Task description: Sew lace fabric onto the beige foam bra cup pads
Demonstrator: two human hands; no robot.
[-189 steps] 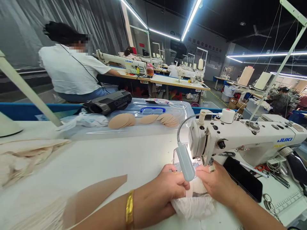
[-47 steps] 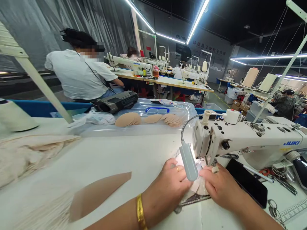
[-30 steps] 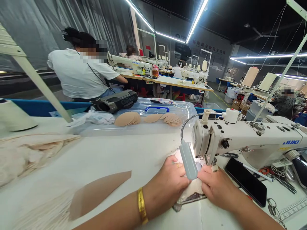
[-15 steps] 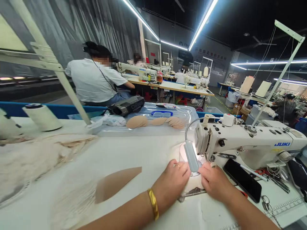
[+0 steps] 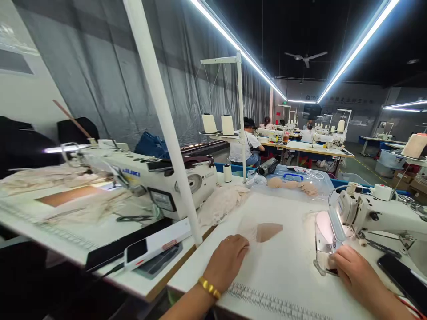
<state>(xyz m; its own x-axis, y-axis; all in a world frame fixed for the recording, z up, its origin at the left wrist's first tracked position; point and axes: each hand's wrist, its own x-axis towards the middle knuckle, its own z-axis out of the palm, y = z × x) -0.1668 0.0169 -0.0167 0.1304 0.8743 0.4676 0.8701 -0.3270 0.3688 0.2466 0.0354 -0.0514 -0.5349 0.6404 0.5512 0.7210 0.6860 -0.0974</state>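
Observation:
My left hand, with a gold bracelet at the wrist, is closed at the near-left edge of a sheer pale fabric on the white table. A tan pointed piece lies on that fabric, right of the hand. My right hand is closed beside the needle area of the white sewing machine; what its fingers hold is too small to make out. A pale round piece lies under the machine's lit lamp.
A second sewing machine stands on the left table. Behind my table are a plastic box with tan discs and a lace pile. A black phone lies at right. A person in white sits further back.
The view has swung left. My left hand has moved from the needle area to the sheer fabric at left. My right hand has stayed beside the machine.

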